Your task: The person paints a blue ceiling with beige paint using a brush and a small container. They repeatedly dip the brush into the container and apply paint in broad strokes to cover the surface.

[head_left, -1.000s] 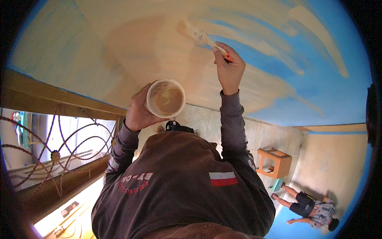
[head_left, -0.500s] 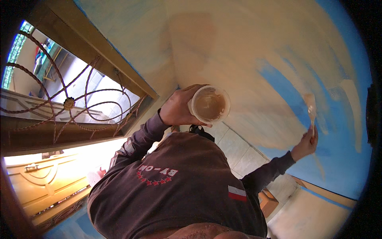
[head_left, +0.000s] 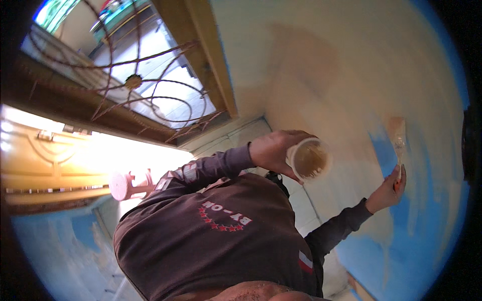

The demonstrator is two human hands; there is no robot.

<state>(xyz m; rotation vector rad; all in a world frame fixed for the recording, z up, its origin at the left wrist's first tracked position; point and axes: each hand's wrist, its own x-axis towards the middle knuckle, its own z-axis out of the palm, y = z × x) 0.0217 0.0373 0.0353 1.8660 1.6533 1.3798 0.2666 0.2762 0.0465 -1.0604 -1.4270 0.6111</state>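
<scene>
My left hand [head_left: 277, 153] is wrapped round a pale plastic tub [head_left: 292, 163], its mouth showing beige paint [head_left: 309, 159]. The tub is held in front of my chest, near the wall. Out to the right, my right hand [head_left: 387, 192] grips the handle of a flat paintbrush [head_left: 398, 138]. The brush's bristle end points up and lies over the wall [head_left: 346, 135]; whether it touches the surface I cannot tell. Beige paint covers much of that wall, with bright blue streaks showing through around the brush and below my right hand.
At the upper left is a window opening with a wooden frame [head_left: 201, 47] and a twisted metal grille [head_left: 133, 82]. A pink round-ended object [head_left: 122, 186] stands below it, beside a yellow wooden panel [head_left: 35, 163]. Another blue-streaked surface [head_left: 55, 238] is at the lower left.
My left hand and the tub have moved right and slightly lower in view. The window has shifted right and up as the view turned. Beige now covers more of the blue left of the brush.
</scene>
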